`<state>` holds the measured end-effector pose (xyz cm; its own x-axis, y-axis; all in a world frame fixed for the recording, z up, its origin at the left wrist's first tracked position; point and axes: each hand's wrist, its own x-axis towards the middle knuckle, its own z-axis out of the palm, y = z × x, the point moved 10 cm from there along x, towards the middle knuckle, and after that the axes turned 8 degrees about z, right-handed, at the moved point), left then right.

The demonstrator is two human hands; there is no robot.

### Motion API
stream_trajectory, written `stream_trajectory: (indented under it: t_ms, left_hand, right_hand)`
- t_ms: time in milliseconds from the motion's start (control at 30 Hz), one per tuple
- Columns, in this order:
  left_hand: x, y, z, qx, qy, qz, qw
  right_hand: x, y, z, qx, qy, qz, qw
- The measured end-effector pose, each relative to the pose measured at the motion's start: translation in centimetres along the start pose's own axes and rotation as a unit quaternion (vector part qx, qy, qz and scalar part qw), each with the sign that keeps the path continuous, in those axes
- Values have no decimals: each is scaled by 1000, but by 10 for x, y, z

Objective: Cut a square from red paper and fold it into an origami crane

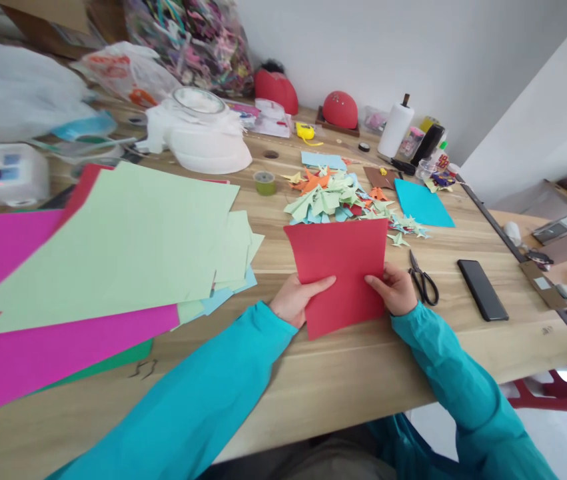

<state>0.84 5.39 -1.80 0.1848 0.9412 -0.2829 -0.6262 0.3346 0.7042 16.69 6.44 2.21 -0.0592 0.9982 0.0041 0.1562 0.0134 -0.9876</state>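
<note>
A square sheet of red paper [340, 267] is held just above the wooden table [313, 380] in front of me. My left hand [296, 300] grips its lower left edge, thumb lying on top. My right hand [396, 288] pinches its lower right edge the same way. Both arms wear teal sleeves. Just beyond the sheet lies a heap of folded paper cranes [343, 197] in pale green, orange and blue.
Large sheets of pale green [123, 247] and magenta paper [23, 353] fan out on the left. Black scissors [424, 280] and a black phone [482, 289] lie right of my right hand. A blue sheet [422, 203], a paper roll [396, 130] and bags stand farther back.
</note>
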Motion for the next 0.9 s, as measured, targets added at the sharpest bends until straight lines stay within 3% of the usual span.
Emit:
stream_trajectory:
  t_ms: [67, 133, 233, 300, 333, 433, 567, 667, 733, 800, 833, 900]
  left_hand:
    - [2, 6, -4, 2, 15, 22, 1000]
    - [5, 14, -9, -4, 32, 48, 998]
    - [11, 29, -19, -28, 54, 90, 994]
    - [14, 35, -24, -46, 62, 102, 992]
    - [15, 37, -25, -53, 64, 104, 991]
    - [16, 42, -29, -62, 80, 109, 989]
    - [14, 52, -31, -67, 95, 135, 984]
    - [14, 59, -34, -70, 99, 152, 981]
    - [15, 61, -37, -74, 102, 154, 980]
    - [16, 61, -39, -80, 100, 148, 981]
    - [17, 61, -39, -84, 97, 144, 981]
    - [18, 61, -39, -91, 91, 135, 982]
  right_hand:
    - [-1, 1, -22, -46, 83, -9, 995]
    - [-8, -1, -55, -147, 199, -22, 969]
    - [-27, -4, -97, -376, 333, -24, 865]
    - [-33, 6, -114, -493, 349, 20, 797]
    - [-35, 14, -118, -530, 336, 42, 778]
    - [-39, 29, -123, -571, 308, 79, 757]
    - [-49, 31, -122, -542, 313, 97, 774]
    - [-56, 25, -116, -448, 293, 82, 841]
    - [-55, 20, -105, -310, 245, 63, 916]
    - [-47, 17, -85, -98, 157, 74, 980]
    - [-40, 16, -71, 5, 101, 90, 991]
    - [-26, 4, -49, 164, 33, 95, 981]
